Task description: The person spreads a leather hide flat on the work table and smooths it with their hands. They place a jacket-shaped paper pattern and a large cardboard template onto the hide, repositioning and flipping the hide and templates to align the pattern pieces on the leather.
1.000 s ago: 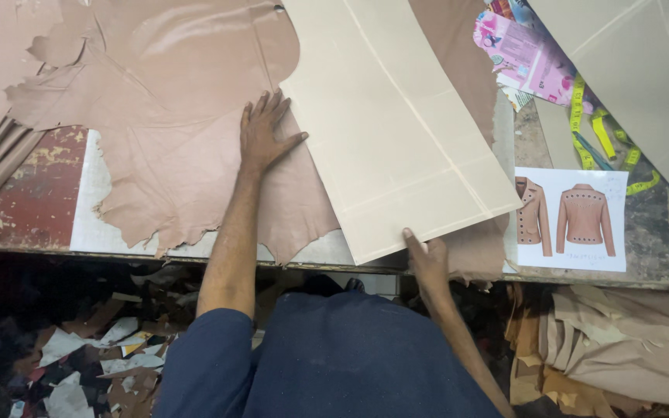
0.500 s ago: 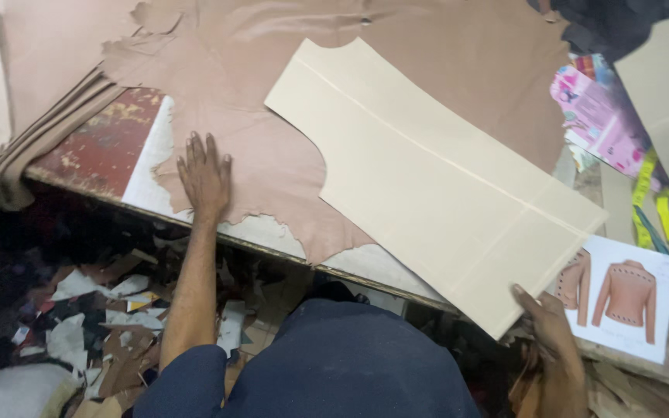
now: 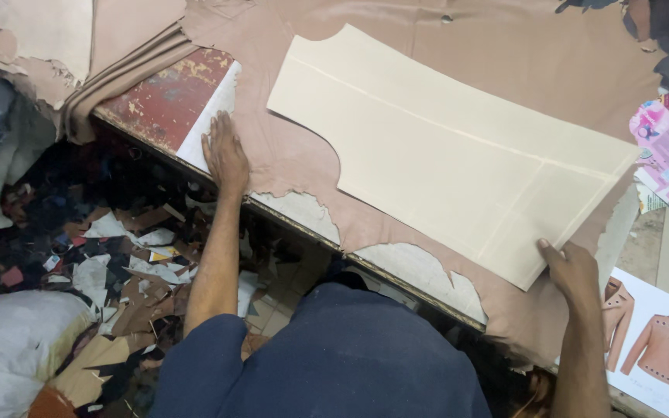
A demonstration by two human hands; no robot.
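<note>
the left hand (image 3: 224, 155) lay flat, fingers spread, on the soft ragged-edged tan leather hide (image 3: 288, 155); the right hand (image 3: 574, 269) fingers pinched a corner of the stiff cream card pattern (image 3: 443, 151) on the desk (image 3: 160, 97).

jacket sketch sheet (image 3: 656, 344) cut by right edge, leather hide (image 3: 458, 54) cut off at top

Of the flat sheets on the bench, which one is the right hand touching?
The right hand touches the big cream pattern card at its lower corner. This stiff, straight-edged card lies on the ragged tan leather hide, which the left hand presses.
</note>
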